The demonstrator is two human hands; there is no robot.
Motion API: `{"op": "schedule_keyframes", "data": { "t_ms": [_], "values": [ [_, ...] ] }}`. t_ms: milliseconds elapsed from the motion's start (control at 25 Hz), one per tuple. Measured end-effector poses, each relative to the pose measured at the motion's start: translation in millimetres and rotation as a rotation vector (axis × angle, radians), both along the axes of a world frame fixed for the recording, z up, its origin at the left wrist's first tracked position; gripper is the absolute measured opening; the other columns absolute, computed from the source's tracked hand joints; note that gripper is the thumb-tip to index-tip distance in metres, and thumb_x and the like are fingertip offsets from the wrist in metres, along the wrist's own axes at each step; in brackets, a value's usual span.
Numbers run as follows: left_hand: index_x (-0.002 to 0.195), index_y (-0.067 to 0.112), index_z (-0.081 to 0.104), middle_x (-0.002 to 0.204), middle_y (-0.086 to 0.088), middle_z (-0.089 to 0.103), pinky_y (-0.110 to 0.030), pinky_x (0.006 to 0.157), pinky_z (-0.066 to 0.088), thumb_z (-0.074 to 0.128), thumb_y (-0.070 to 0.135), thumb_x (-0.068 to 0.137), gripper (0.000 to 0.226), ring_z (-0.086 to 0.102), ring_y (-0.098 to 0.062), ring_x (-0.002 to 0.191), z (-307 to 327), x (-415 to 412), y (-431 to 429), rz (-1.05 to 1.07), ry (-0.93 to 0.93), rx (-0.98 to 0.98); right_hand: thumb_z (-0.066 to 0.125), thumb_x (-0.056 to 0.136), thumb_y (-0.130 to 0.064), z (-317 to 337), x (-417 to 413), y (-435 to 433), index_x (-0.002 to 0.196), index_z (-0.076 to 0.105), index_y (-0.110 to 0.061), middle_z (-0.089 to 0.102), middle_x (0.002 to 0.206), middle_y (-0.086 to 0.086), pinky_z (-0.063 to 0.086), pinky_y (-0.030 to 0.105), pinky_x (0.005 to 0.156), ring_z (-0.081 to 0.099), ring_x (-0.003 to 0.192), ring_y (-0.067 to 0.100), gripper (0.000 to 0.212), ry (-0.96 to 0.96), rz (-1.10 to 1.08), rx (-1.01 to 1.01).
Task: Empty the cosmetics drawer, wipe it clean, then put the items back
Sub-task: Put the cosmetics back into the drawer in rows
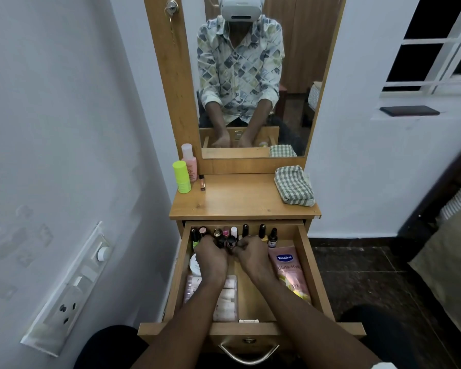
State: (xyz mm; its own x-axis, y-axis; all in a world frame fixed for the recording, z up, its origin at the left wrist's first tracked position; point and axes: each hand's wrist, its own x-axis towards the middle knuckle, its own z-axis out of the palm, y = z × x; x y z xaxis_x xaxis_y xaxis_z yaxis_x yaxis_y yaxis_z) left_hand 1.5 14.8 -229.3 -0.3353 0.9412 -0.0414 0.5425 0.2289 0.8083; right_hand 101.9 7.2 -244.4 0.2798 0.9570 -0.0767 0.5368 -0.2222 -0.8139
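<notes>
The wooden drawer is pulled open. Small bottles stand upright in a row along its back wall. A pink lotion tube lies at the right, a clear box and a white jar at the left. A checked cloth lies folded on the tabletop

Tan wood grain covers the table and the drawer. The folded cloth is green-and-white check. The yellow-green bottle is neon bright, the pink bottle white-capped, and the Vaseline tube pink with a blue badge.
</notes>
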Motion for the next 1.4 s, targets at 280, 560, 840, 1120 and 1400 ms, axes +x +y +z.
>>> {"op": "schedule_keyframes", "data": {
  "t_ms": [280, 560, 840, 1120, 1400],
  "values": [
    [0.075, 0.003, 0.066, 0.074, -0.010, 0.068, -0.028, 0.050, 0.043, 0.063, 0.000, 0.081, 0.007, 0.061, -0.020, 0.064, 13, 1, -10, 0.001, 0.017, 0.016, 0.064, 0.087, -0.006, 9, 0, -4, 0.064, 0.064, -0.010, 0.061, 0.062, 0.001, 0.048, 0.026, 0.053, 0.058, 0.058, 0.011, 0.023, -0.051, -0.044, -0.041],
    [0.095, 0.013, 0.070, 0.089, 0.002, 0.067, -0.026, 0.070, 0.051, 0.061, 0.013, 0.088, 0.012, 0.064, -0.016, 0.083, 63, 0, -5, 0.061, -0.030, 0.348, 0.060, 0.091, -0.013, 74, -8, -1, 0.091, 0.072, -0.013, 0.069, 0.081, -0.002, 0.052, 0.018, 0.063, 0.064, 0.071, 0.006, 0.012, -0.025, 0.028, 0.402],
    [0.081, 0.008, 0.070, 0.086, -0.012, 0.069, -0.026, 0.059, 0.042, 0.058, 0.013, 0.089, 0.016, 0.060, -0.020, 0.071, 63, -20, 45, 0.000, 0.167, 0.257, 0.067, 0.088, -0.027, 100, -29, 100, 0.098, 0.072, -0.004, 0.072, 0.092, 0.007, 0.054, 0.037, 0.078, 0.065, 0.086, 0.021, 0.025, -0.089, 0.129, 0.253],
    [0.090, -0.003, 0.068, 0.084, -0.008, 0.066, -0.007, 0.037, 0.039, 0.077, 0.004, 0.076, 0.018, 0.049, -0.007, 0.057, 85, -45, 63, -0.124, -0.049, 0.069, 0.067, 0.085, -0.030, 115, -64, 135, 0.070, 0.057, -0.013, 0.061, 0.073, 0.005, 0.036, 0.028, 0.054, 0.058, 0.069, 0.024, 0.024, -0.299, 0.077, 0.125],
    [0.102, 0.001, 0.068, 0.091, -0.008, 0.061, -0.013, 0.032, 0.041, 0.084, 0.010, 0.076, 0.032, 0.049, -0.007, 0.059, 87, -45, 63, -0.205, 0.002, 0.061, 0.069, 0.083, -0.029, 114, -31, 108, 0.076, 0.065, -0.012, 0.065, 0.076, 0.003, 0.043, 0.029, 0.056, 0.063, 0.073, 0.022, 0.019, -0.333, 0.031, 0.138]
  ]
}}
